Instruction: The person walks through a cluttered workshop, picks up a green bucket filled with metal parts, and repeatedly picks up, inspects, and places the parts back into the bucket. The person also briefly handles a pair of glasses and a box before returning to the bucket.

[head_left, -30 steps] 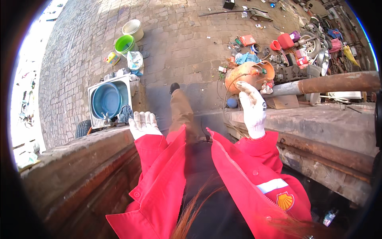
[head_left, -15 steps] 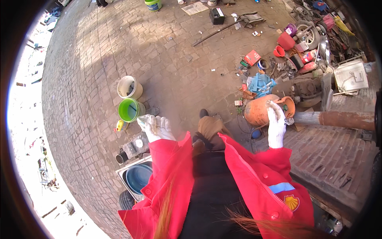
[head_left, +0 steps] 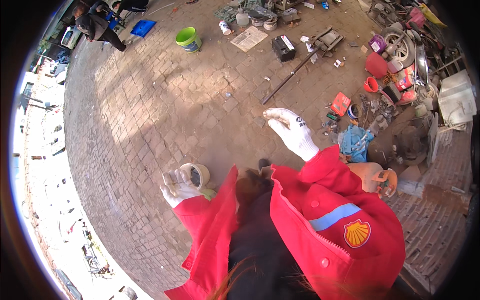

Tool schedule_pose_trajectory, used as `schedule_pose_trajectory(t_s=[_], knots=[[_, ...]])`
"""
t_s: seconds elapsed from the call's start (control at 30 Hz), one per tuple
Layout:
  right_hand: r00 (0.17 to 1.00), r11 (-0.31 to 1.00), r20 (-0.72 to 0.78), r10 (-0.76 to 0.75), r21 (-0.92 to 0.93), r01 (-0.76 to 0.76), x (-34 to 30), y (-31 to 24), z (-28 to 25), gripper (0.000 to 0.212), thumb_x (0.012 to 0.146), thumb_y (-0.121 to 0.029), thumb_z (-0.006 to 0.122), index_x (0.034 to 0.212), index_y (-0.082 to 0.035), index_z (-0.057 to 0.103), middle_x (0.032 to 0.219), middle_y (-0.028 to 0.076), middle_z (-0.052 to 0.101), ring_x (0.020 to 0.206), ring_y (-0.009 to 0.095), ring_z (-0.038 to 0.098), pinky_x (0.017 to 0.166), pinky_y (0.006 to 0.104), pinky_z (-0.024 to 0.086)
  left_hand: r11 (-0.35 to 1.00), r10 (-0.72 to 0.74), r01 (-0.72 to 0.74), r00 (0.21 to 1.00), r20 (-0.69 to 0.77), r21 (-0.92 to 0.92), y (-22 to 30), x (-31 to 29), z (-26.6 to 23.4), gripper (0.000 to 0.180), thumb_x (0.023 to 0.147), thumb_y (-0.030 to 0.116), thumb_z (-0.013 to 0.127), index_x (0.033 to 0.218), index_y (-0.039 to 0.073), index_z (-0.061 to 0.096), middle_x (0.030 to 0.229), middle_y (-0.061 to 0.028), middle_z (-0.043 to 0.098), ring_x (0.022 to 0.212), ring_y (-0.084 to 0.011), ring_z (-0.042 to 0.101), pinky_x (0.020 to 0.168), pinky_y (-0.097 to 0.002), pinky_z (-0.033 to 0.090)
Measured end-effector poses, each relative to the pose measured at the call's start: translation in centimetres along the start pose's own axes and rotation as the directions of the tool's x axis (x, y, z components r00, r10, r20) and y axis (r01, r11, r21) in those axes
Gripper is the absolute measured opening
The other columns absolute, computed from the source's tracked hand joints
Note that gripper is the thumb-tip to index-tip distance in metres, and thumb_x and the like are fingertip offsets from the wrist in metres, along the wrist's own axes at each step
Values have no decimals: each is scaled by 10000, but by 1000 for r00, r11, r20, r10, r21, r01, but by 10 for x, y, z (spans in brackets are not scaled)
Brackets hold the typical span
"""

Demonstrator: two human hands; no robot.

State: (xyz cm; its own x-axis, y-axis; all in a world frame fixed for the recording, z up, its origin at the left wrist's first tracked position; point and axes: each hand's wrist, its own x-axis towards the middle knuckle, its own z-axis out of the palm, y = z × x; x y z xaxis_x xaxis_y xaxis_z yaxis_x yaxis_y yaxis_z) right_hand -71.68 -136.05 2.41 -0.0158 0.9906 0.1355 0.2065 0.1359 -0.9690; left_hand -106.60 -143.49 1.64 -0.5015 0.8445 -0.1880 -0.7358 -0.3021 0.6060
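Both my hands wear white work gloves with soiled fingers, and red sleeves cover the arms. My left hand is raised palm up with the fingers loosely bent and apart, holding nothing. Behind it stands a whitish bucket with something dark inside. A bit of a light green bucket shows beside my left sleeve, which hides the rest. My right hand is held up in front of me, fingers extended toward the left, nothing seen in it. It hovers over the paving, nearest to the end of a long metal bar.
The bar joins a floor jack; a black car battery stands nearby. On the right lie an orange gas cylinder, a blue plastic bag, a wheel and scrap. Farther off are a green bucket and people.
The view has shifted toward the far paving, bringing people into sight. My right hand has left the gas cylinder's side and swung leftward in front of me. My left hand stays raised beside the buckets.
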Motion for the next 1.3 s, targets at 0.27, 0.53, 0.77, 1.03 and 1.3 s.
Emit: schedule_pose_trajectory(t_s=[0.27,0.53,0.77,1.03,1.3], knots=[[976,976,219,8,-215,40,209,59,24,259,935,-230,630,1144,-88,688,1198,92,670,1158,291,611,1003,384,474,966,-247,256,869,-428,-38,-85,217,37,530,958,441,544,548,164,355,739,-15,567,806,-216,596,662,-333,511],[850,874,-327,413,-119,-470,391,183,-32,314,945,-272,625,1176,-66,682,1200,131,673,1131,276,640,972,373,495,828,-465,535,822,-329,166,-261,485,220,286,950,444,592,930,159,585,854,27,591,831,-204,580,750,-359,489],[673,826,-518,528,128,-549,484,255,-103,310,949,-218,635,1195,-34,671,1200,125,683,1121,233,649,981,341,492,568,-805,766,593,11,302,-439,588,331,404,906,430,661,1085,68,636,1005,-59,626,934,-246,602,887,-398,516],[519,608,-473,712,45,-793,658,456,-183,415,911,-323,666,1215,-40,668,1196,135,701,1146,254,657,984,356,489,537,-653,718,686,-321,442,-590,659,383,448,896,447,671,1136,70,640,1060,-86,656,979,-281,630,877,-426,541],[360,316,-235,903,-206,-926,768,645,-222,649,812,-467,707,1320,-77,609,1381,155,584,1256,313,572,1043,410,451,289,-791,837,482,-377,465,-761,709,383,469,953,374,628,1299,60,583,1181,-78,640,1055,-264,631,923,-418,550]])
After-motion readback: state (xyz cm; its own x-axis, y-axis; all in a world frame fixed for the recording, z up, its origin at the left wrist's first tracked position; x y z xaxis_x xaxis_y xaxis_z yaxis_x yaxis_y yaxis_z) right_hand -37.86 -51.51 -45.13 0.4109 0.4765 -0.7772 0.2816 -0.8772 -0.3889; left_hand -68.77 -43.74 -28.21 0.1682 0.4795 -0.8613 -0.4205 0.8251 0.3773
